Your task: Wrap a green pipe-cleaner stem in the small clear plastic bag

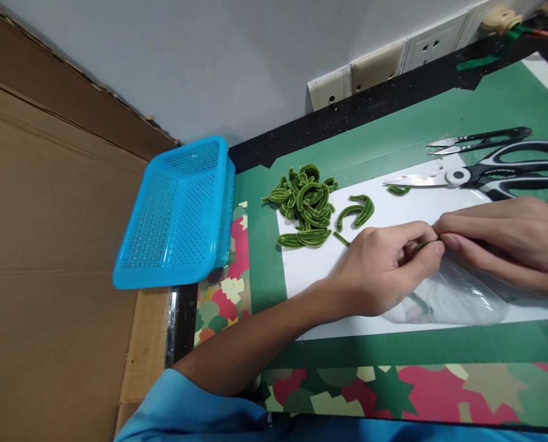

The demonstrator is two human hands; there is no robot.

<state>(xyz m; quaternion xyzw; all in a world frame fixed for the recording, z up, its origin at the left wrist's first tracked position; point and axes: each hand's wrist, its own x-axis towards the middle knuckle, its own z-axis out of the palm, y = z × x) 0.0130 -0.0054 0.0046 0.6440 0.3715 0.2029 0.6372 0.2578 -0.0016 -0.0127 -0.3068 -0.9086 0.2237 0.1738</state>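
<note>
Fuzzy green strip (422, 245) sits pinched in the left hand (384, 267), seemingly to steady it against the right hand (517, 239), whose grip I cannot tell.

Sheet (301, 316) Laid on Table (393, 350)

The basket (177, 202) is set at the table's left edge, toward the far corner. A pile of chenille pieces (308, 196) is spread over the sheet's far left corner, with loose pieces (364, 212) to its right. Scissors (458, 177) are laid across the sheet's far edge, toward the right, with snips (480, 142) placed behind them. Toward the near edge, a plastic bag (467, 301) is laid below the hands (384, 270).
</note>
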